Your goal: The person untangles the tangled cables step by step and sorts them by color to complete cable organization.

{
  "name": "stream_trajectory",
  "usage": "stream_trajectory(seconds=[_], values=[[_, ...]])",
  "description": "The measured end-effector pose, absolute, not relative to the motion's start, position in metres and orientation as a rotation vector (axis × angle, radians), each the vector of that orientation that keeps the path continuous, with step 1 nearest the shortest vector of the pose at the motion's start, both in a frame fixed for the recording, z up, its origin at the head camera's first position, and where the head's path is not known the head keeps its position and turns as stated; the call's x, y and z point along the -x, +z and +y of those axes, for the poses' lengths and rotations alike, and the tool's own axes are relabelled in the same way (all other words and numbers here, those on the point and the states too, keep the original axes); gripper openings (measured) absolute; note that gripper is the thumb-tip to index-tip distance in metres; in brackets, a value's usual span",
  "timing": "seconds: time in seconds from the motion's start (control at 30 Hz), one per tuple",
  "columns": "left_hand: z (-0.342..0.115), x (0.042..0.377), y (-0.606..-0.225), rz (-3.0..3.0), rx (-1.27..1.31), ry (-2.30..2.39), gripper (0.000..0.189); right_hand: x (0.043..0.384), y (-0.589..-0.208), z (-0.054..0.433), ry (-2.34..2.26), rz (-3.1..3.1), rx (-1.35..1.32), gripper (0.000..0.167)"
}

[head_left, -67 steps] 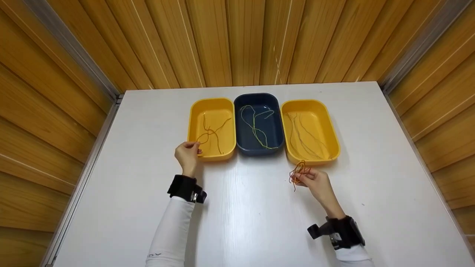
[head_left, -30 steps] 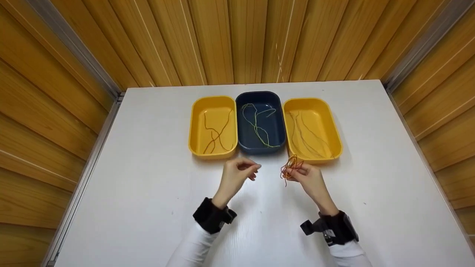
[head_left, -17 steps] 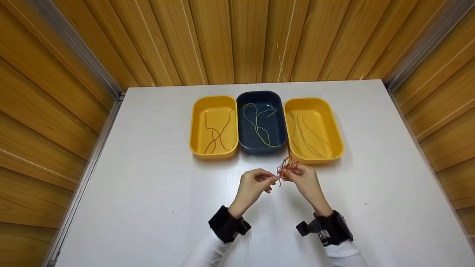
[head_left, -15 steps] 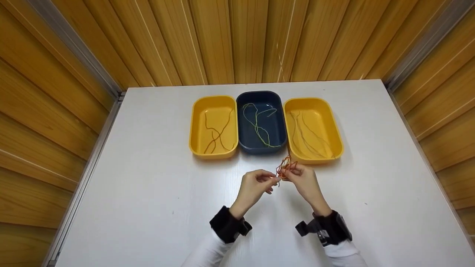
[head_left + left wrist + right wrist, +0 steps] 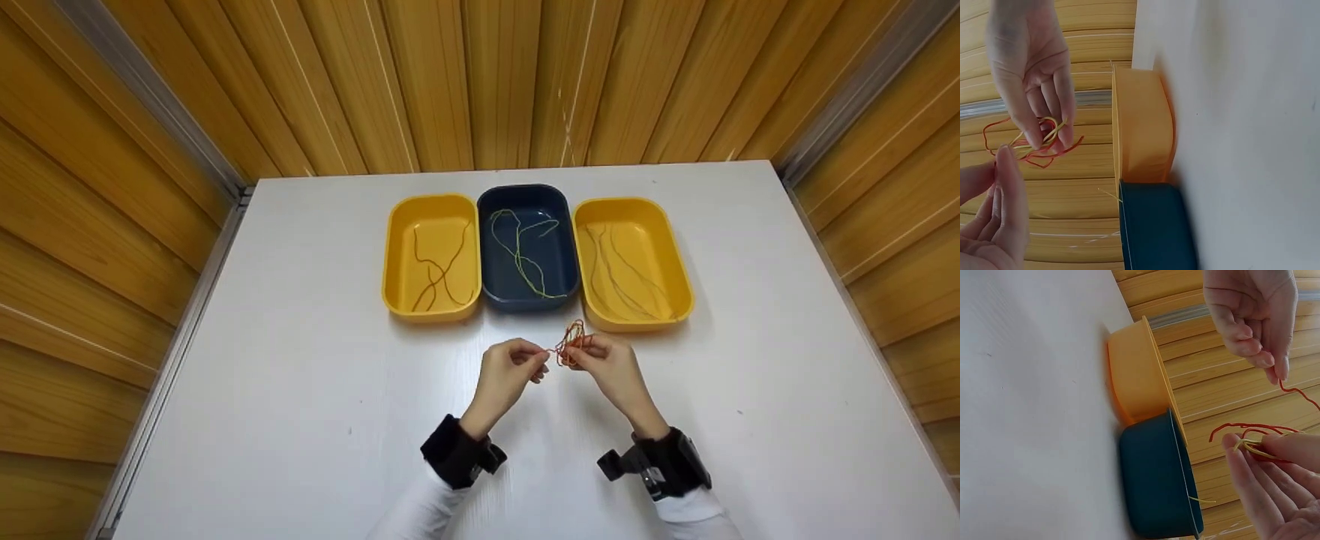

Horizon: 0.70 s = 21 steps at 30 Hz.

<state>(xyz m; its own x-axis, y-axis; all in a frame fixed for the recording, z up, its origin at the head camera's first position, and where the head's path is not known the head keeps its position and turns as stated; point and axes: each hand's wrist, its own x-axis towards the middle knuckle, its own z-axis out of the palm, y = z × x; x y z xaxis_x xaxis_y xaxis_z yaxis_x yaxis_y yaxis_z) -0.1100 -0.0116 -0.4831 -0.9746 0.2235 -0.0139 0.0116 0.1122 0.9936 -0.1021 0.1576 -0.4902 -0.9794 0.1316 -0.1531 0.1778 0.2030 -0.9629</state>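
Observation:
In the head view, a loose tangle of red and yellow strings (image 5: 571, 335) is pinched between the thumb and fingers of my right hand (image 5: 613, 369), just in front of the boxes. My left hand (image 5: 504, 379) pinches the end of one red string (image 5: 1299, 390) between thumb and forefinger, to the left of the tangle. A short stretch of it spans the gap between the hands. Both hands are held above the white table, as the wrist views show. The tangle's centre is partly covered by the right fingers (image 5: 1032, 129).
Three boxes stand side by side: a yellow box (image 5: 431, 316) with orange-red strings (image 5: 448, 268), a dark blue box (image 5: 529, 304) with yellow-green strings (image 5: 517, 244), and another yellow box (image 5: 637, 326) with thin, dull strings (image 5: 611, 279). The white table (image 5: 300, 375) meets wood-look walls (image 5: 502, 82).
My left hand let a string go in the left yellow box, moved right to the tangle and took a red string's end. Since half a second ago it has drawn slightly left.

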Motion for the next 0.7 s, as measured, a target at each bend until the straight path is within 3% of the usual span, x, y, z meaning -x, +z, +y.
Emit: stream_trajectory(seconds=[0.7], values=[[-0.058,0.132,-0.462,2.346,0.02,2.324,0.013,0.098,-0.501,0.181,-1.888,2.381,-0.292,0.017]])
